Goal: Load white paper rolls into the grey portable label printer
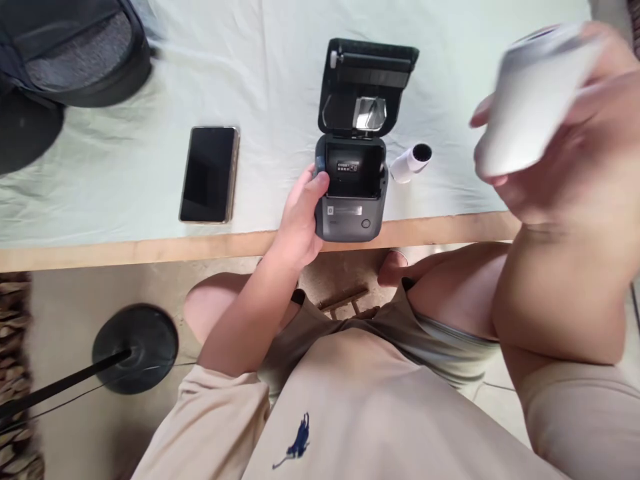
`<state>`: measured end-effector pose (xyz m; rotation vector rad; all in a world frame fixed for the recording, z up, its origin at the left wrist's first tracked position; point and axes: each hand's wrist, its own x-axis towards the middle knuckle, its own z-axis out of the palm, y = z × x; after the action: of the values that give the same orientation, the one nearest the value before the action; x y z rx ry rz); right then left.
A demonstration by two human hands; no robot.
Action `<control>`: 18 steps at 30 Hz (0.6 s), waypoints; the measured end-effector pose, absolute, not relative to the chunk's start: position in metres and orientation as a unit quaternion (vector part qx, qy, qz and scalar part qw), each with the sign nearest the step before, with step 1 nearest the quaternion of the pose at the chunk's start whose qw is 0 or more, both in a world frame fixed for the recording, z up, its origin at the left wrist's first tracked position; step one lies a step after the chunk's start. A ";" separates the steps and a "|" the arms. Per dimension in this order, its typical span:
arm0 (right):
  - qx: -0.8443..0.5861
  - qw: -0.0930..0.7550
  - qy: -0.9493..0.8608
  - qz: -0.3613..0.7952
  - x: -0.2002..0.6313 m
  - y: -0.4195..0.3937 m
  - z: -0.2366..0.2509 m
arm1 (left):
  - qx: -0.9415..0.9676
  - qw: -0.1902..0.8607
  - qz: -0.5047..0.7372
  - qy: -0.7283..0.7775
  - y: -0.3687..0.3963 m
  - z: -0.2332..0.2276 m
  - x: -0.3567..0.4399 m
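My left hand (303, 217) grips the left side of a dark grey label printer (350, 223), its thumb on the rim of the paper bay. The printer's black lid (369, 83) is raised, and the bay shows a small printed label inside with no roll in it. At the right, my right hand (565, 127) is raised above the table, its fingers wrapped round a white roll-shaped object (533, 107), smeared by motion. Just right of the printer lies a small white paper roll (409, 163) with a black core.
A smartphone (209, 175) with a dark screen lies on the pale cloth left of the printer. A black and grey bag (85, 53) sits at the far left. The table's wooden edge (140, 252) runs below; a round black stand base (143, 350) is on the floor.
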<state>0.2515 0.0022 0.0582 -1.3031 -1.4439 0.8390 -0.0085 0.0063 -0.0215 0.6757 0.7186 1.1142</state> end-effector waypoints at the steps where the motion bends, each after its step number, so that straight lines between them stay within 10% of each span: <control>1: -0.529 0.507 -0.568 0.376 0.265 0.009 0.048 | 0.302 0.738 0.504 0.332 0.007 -0.022 -0.009; 7: -0.540 0.588 -0.547 0.253 0.305 0.033 -0.018 | 0.293 0.729 0.506 0.355 0.007 -0.022 -0.008; 18: -0.602 0.396 -0.694 0.007 0.295 -0.001 -0.022 | 0.298 0.737 0.516 0.320 0.009 -0.021 -0.003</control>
<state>0.2953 -0.0005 -0.0220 -1.5248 -1.7595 0.0168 -0.0028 0.0094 -0.0215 0.6539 0.7021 1.1327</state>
